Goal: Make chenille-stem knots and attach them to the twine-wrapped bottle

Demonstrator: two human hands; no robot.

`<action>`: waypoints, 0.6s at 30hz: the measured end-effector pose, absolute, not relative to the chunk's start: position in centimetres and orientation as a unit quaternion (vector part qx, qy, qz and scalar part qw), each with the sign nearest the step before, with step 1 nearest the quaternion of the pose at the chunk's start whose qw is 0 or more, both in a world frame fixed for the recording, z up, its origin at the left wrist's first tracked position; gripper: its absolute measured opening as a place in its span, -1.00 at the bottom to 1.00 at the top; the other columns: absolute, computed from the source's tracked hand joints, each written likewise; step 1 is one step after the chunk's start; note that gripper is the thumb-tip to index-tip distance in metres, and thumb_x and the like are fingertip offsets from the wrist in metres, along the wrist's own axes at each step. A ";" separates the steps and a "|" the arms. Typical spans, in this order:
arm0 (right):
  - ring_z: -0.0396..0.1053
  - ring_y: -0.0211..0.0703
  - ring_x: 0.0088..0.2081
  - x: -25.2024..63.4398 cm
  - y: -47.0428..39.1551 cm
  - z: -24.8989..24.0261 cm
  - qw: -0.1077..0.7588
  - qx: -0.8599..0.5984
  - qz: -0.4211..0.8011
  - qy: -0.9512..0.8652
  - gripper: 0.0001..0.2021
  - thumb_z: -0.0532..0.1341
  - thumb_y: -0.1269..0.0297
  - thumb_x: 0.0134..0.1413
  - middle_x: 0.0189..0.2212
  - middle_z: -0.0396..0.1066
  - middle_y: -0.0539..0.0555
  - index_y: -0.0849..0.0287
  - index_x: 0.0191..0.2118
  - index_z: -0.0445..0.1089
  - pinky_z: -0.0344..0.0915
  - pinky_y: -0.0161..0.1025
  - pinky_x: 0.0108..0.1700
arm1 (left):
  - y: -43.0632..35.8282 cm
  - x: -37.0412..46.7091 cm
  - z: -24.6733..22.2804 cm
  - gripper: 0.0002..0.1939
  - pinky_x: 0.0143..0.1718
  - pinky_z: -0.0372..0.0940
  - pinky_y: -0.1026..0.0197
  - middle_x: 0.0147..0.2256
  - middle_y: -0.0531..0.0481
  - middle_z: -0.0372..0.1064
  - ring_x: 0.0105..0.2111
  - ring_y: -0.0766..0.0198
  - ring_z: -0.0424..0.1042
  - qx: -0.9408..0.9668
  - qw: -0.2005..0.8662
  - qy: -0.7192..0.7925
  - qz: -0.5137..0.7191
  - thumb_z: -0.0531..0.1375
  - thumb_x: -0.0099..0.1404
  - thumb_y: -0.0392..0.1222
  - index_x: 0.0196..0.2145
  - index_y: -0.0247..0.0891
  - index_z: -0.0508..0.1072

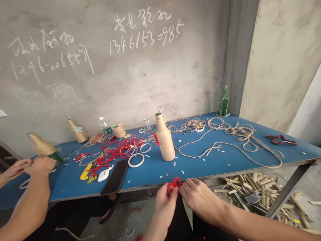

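Just in front of the table's near edge, my left hand [164, 204] pinches a red looped cord piece [175, 183], its loops standing up above the thumb and fingertips. My right hand [198, 199] is closed close beside it, fingertips pressed together at the right side of the red piece; part of the cord there is hidden by the fingers. Beyond my hands, a twine-wrapped bottle [165, 144] stands upright on the blue table [147, 175], with a red ornament [155, 139] on its left side.
A co-worker's hands [41, 165] work at a partly wrapped bottle [41, 145] on the left. Red cords [122, 147], white rings [136, 160], a black phone [115, 177] and a white earbud case [103, 174] lie nearby. Loose twine [240, 132], scissors [282, 140] and a green bottle [223, 102] are to the right.
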State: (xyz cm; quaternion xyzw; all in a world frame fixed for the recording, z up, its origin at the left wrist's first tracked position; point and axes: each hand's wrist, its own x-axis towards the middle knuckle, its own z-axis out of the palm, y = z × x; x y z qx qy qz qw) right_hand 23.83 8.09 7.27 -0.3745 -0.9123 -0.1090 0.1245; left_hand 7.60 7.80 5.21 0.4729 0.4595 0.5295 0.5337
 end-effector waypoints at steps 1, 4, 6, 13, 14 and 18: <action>0.42 -0.03 -0.36 23.8 8.4 7.0 0.127 -0.387 -0.113 -0.906 -0.82 0.12 0.60 0.14 -0.38 0.54 0.19 0.26 -0.29 0.43 0.18 -0.20 -0.41 | 8.1 7.8 4.8 -0.48 -0.42 0.19 0.32 -0.52 0.11 0.26 -0.47 0.36 0.20 0.472 0.529 0.457 0.537 0.42 0.02 0.26 -0.50 -0.26 0.39; 0.40 -0.17 -0.43 24.0 8.7 7.6 0.175 -0.403 -0.003 -0.899 -0.72 0.02 0.43 0.38 -0.43 0.54 0.07 0.19 -0.35 0.41 0.18 -0.26 -0.40 | 8.3 7.6 4.5 -0.49 -0.49 0.11 0.35 -0.52 0.14 0.23 -0.52 0.42 0.12 0.483 0.545 0.443 0.523 0.38 0.11 0.26 -0.47 -0.25 0.35; 0.36 -0.26 -0.47 24.2 8.2 8.8 0.216 -0.388 0.177 -0.878 -0.58 -0.07 0.27 0.47 -0.49 0.48 -0.01 0.16 -0.40 0.39 0.20 -0.31 -0.38 | 8.1 6.9 5.0 -0.52 -0.52 0.05 0.36 -0.53 0.15 0.21 -0.54 0.44 0.08 0.498 0.561 0.425 0.507 0.36 0.17 0.21 -0.46 -0.26 0.34; 0.22 -0.26 -0.44 24.0 6.5 9.5 0.311 -0.366 0.543 -0.689 -0.52 0.03 -0.15 0.35 -0.42 0.44 0.01 0.19 -0.20 0.44 0.19 -0.31 -0.38 | 8.2 5.1 8.5 -0.57 -0.54 -0.01 0.34 -0.55 0.17 0.14 -0.57 0.45 -0.02 0.537 0.539 0.423 0.491 0.33 0.24 0.15 -0.46 -0.27 0.37; 0.20 -0.27 -0.47 23.8 6.5 9.0 0.323 -0.366 0.556 -0.673 -0.49 0.02 -0.19 0.34 -0.45 0.42 0.00 0.19 -0.19 0.44 0.16 -0.31 -0.40 | 8.4 5.0 8.8 -0.57 -0.54 -0.03 0.33 -0.55 0.17 0.12 -0.57 0.45 -0.04 0.545 0.537 0.422 0.486 0.31 0.24 0.17 -0.47 -0.27 0.36; 0.10 -0.31 -0.53 23.0 6.3 6.9 0.379 -0.370 0.572 -0.626 -0.43 -0.02 -0.27 0.32 -0.52 0.27 -0.07 0.18 -0.26 0.41 0.07 -0.32 -0.47 | 8.4 4.7 9.1 -0.51 -0.52 -0.09 0.31 -0.57 0.18 0.04 -0.55 0.42 -0.04 0.578 0.533 0.419 0.455 0.19 0.33 0.24 -0.48 -0.26 0.36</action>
